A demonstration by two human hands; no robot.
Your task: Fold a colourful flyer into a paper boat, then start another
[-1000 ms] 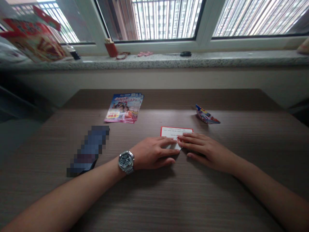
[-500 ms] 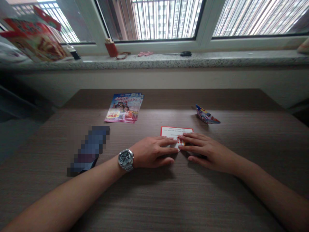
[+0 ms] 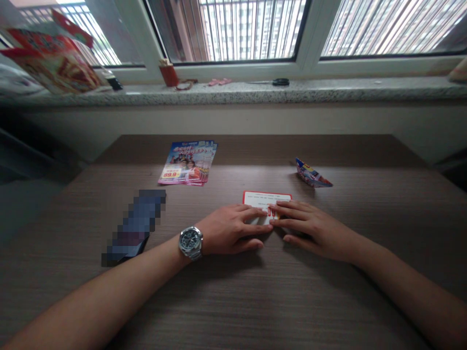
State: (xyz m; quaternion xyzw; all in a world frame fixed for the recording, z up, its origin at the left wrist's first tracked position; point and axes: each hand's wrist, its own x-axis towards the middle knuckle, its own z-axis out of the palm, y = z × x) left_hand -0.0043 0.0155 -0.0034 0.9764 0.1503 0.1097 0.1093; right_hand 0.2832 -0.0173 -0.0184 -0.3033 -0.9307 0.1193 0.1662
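Note:
A white paper leaflet with a red border (image 3: 268,196) lies on the wooden table, partly hidden under my fingers. My left hand (image 3: 233,228), with a metal wristwatch (image 3: 190,241) at its wrist, rests palm down with its stretched fingers on the paper's left and near part. From the other side, my right hand (image 3: 314,228) lies with fingers extended over the paper's right part. The fingertips of both hands nearly meet at the near edge. Beyond my right hand stands a folded paper boat (image 3: 312,174) made of a colourful printed sheet.
A small stack of colourful flyers (image 3: 189,163) lies at the back left of the table (image 3: 233,301). A dark, pixelated flat object (image 3: 134,226) is beside my left forearm. The windowsill (image 3: 328,87) holds scissors (image 3: 280,82), a red container (image 3: 168,74) and a food bag (image 3: 54,61).
My left fingertips have slid slightly to the right along the near edge of the leaflet, closer to my right fingers. My right hand is almost unmoved.

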